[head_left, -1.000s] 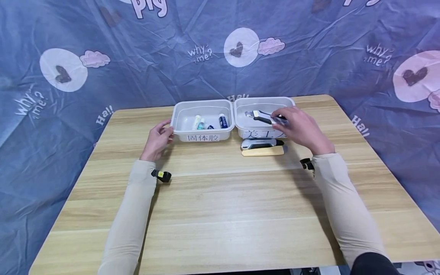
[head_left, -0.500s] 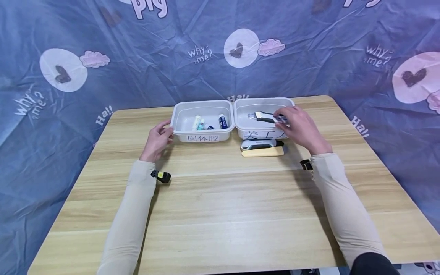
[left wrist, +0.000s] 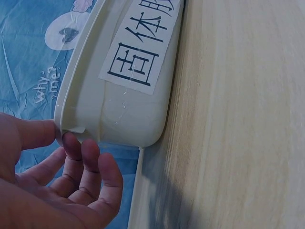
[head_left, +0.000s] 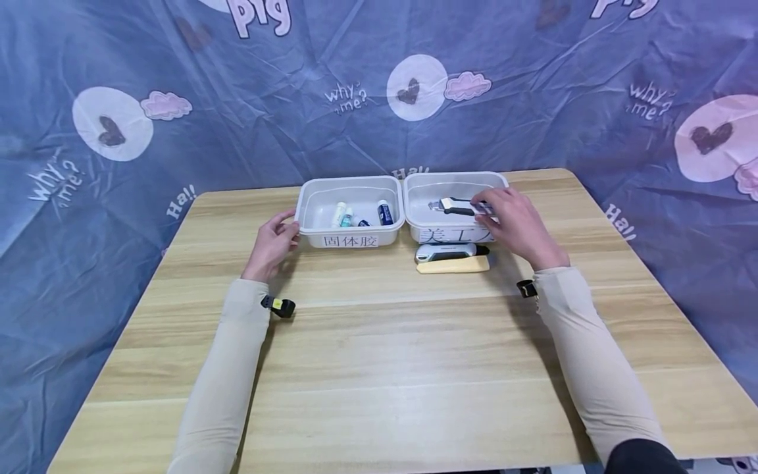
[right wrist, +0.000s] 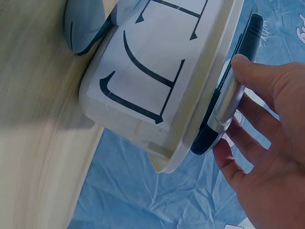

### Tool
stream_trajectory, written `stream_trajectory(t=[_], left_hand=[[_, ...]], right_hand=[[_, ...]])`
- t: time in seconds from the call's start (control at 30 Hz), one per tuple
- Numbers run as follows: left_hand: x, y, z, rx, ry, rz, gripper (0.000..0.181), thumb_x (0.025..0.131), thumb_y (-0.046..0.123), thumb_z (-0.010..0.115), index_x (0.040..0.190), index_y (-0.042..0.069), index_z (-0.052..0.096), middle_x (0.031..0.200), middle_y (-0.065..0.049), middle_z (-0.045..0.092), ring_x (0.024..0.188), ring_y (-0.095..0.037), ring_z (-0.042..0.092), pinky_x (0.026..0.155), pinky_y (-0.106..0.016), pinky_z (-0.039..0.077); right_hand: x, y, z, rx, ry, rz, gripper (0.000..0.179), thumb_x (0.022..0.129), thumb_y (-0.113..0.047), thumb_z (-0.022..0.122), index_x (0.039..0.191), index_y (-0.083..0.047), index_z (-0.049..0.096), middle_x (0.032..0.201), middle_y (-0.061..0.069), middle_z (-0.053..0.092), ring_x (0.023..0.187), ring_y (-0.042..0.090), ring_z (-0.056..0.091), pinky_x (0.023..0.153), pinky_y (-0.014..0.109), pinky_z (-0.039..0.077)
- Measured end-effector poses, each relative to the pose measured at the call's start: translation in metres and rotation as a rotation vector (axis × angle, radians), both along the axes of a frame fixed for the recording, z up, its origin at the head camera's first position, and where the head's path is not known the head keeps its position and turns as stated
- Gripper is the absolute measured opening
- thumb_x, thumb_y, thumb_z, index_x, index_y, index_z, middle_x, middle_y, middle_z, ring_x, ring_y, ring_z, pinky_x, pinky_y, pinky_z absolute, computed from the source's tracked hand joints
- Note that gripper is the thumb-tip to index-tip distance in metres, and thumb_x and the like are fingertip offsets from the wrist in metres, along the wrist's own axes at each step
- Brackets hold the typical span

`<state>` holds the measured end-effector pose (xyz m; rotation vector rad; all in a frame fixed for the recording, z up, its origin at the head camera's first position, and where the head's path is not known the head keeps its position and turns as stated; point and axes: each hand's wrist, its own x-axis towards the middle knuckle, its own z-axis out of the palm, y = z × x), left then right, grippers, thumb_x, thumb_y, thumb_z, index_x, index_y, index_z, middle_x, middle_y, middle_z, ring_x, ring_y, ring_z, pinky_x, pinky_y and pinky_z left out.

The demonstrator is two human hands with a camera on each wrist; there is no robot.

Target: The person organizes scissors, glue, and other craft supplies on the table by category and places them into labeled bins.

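My right hand (head_left: 520, 224) holds a silver and black utility knife (right wrist: 229, 101) between thumb and fingers, above the right-hand white plastic box (head_left: 414, 232). The knife's blade end points left in the head view. With my left hand (head_left: 272, 242) I grip the corner of the left-hand white plastic box (left wrist: 133, 112), thumb on the rim and fingertips beneath it. Several glue sticks (head_left: 385, 212) lie inside that box. Both boxes carry printed Chinese labels on their fronts.
A grey and black utility knife (head_left: 447, 252) lies right against the front of the right box. Just before it is a long yellow object (head_left: 453, 264). A blue printed cloth (head_left: 266, 125) hangs behind the wooden table (head_left: 379, 368).
My right hand has lowered slightly with the utility knife, which has shifted a little right and levelled out over the box. The left hand keeps its grip on the left box.
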<state>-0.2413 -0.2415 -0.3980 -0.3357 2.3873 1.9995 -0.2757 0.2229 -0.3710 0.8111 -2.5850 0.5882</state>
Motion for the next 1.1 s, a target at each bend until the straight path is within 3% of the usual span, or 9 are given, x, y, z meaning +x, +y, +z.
stream_trajectory(t=[0.37, 1.1], left_hand=[[0.0009, 0.0004, -0.0017, -0.006, 0.003, 0.0, 0.048, 0.107, 0.015, 0.053, 0.154, 0.013, 0.045, 0.1, -0.002, 0.06, 0.098, -0.023, 0.06, 0.096, -0.04, 0.053], [0.0007, 0.0019, -0.0037, -0.004, 0.02, 0.026, 0.046, 0.106, 0.014, 0.054, 0.152, 0.012, 0.048, 0.097, -0.003, 0.06, 0.095, -0.024, 0.06, 0.084, -0.034, 0.055]], right_hand=[[0.0012, -0.0008, -0.003, 0.007, 0.017, 0.015, 0.027, 0.089, -0.002, 0.076, 0.115, -0.003, 0.067, 0.119, 0.018, 0.07, 0.113, 0.042, 0.059, 0.084, 0.059, 0.046], [0.0019, -0.0012, -0.0052, 0.0, 0.005, -0.004, 0.026, 0.091, -0.001, 0.074, 0.115, -0.002, 0.066, 0.119, 0.017, 0.07, 0.114, 0.043, 0.058, 0.085, 0.06, 0.046]])
